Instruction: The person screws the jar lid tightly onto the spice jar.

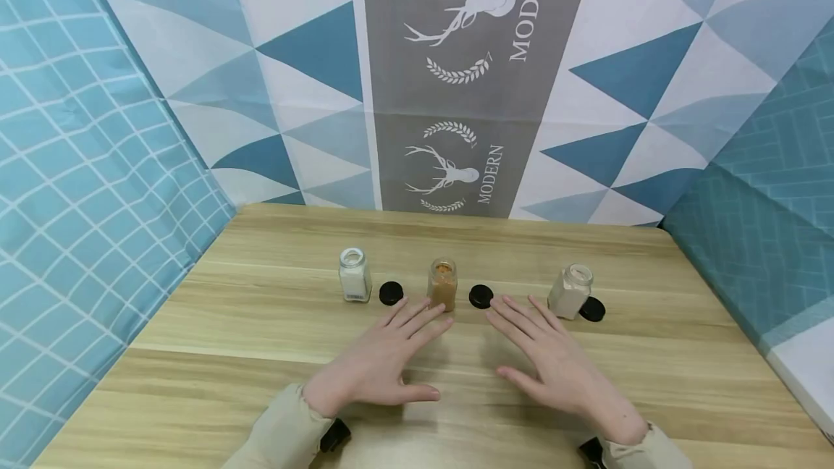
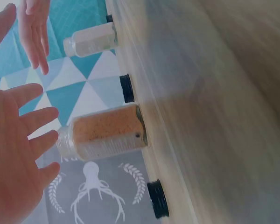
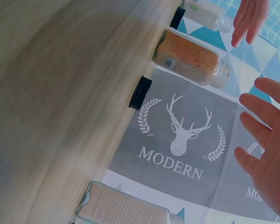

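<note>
Three uncapped glass spice jars stand in a row on the wooden table. The left jar [image 1: 355, 277] holds white powder, the middle jar [image 1: 443, 286] an orange-brown powder, the right jar [image 1: 570, 291] a pale beige powder. Black lids lie beside them: one lid [image 1: 391, 293] right of the white jar, a second lid [image 1: 481, 296] right of the middle jar, a third lid [image 1: 592, 309] by the beige jar. My left hand [image 1: 384, 360], fingers spread, hovers in front of the middle jar. Likewise spread and holding nothing, my right hand [image 1: 554, 360] is nearest the second lid.
The wooden table [image 1: 195, 382] meets a patterned cloth backdrop [image 1: 313, 78] behind the jars. Blue gridded cloth [image 1: 78, 165] hangs at the left, teal cloth [image 1: 769, 237] at the right. A white surface [image 1: 808, 368] shows at the right edge.
</note>
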A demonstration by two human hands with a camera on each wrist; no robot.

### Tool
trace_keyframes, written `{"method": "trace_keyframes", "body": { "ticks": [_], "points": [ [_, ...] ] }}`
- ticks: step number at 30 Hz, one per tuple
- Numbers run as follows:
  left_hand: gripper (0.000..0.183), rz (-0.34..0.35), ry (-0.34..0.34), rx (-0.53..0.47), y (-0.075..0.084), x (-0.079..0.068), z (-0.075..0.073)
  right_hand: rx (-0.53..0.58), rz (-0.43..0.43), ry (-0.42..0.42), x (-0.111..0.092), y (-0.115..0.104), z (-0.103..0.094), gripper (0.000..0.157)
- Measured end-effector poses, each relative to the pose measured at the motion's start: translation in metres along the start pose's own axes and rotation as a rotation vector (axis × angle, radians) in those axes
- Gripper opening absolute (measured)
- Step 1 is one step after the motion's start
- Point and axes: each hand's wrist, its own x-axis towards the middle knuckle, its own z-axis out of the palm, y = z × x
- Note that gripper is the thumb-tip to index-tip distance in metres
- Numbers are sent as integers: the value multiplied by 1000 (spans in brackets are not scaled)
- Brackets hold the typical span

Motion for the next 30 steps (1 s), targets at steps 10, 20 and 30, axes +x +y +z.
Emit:
{"method": "trace_keyframes", "body": {
  "ticks": [10,20,30],
  "points": [
    [79,22,4,22,7,15,3,6,-52,102,-3,4,-1,54],
    [57,-89,15,-33,13,32,2,5,8,171,-6,11,-7,34],
    [48,-148,41,-61,22,43,6,-34,-41,333,-9,17,-8,36]
  ]
}}
